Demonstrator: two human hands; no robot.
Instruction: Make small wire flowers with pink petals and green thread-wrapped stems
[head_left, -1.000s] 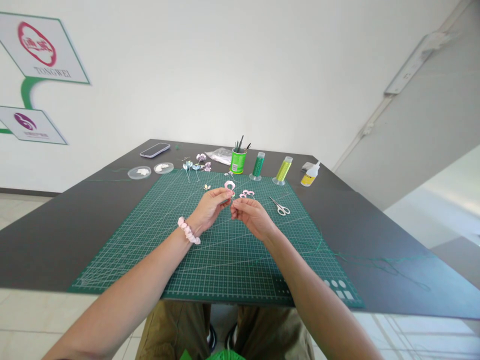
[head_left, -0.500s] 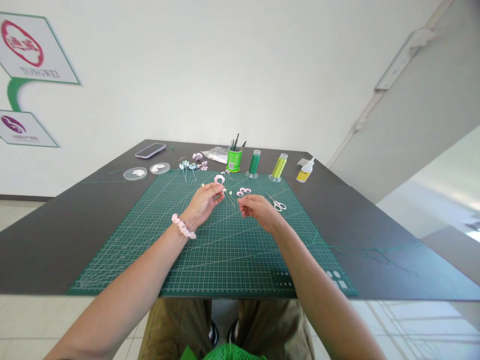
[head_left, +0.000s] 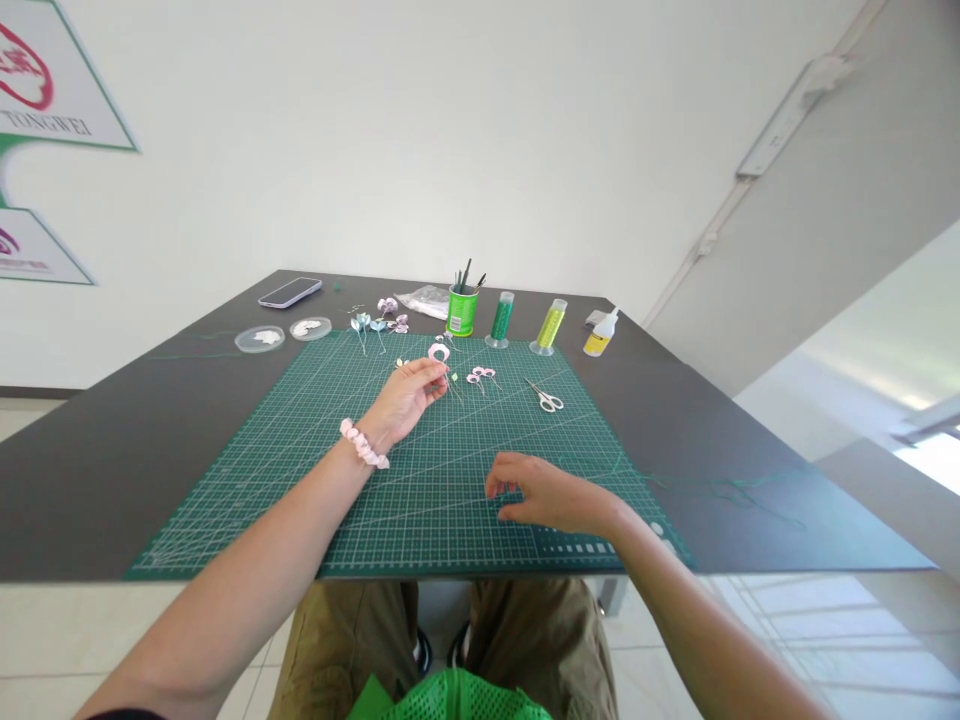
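Note:
My left hand [head_left: 403,402], with a pink scrunchie [head_left: 364,444] round its wrist, pinches a small pink petal piece [head_left: 439,350] on a thin wire stem. The piece is shaped like a loop and stands up above the fingertips. Lower right, my right hand [head_left: 546,494] hovers over the green cutting mat [head_left: 442,500]; its fingers are curved, thumb apart, and nothing shows between them. Several pink loop petals on wires [head_left: 481,375] lie on the mat between the left hand and the white-handled scissors [head_left: 549,400].
Blue and lilac wire flowers [head_left: 379,322] lie at the back left, by two shallow dishes [head_left: 260,339] of white pieces and a phone [head_left: 291,292]. Along the back stand a green pen can [head_left: 461,312], a dark green thread spool [head_left: 502,320], a yellow-green spool [head_left: 551,325] and a glue bottle [head_left: 601,333].
My right hand has drawn back toward me, away from the left hand, and its fingers have opened. The left hand keeps its pinch on the petal piece. The view has shifted slightly.

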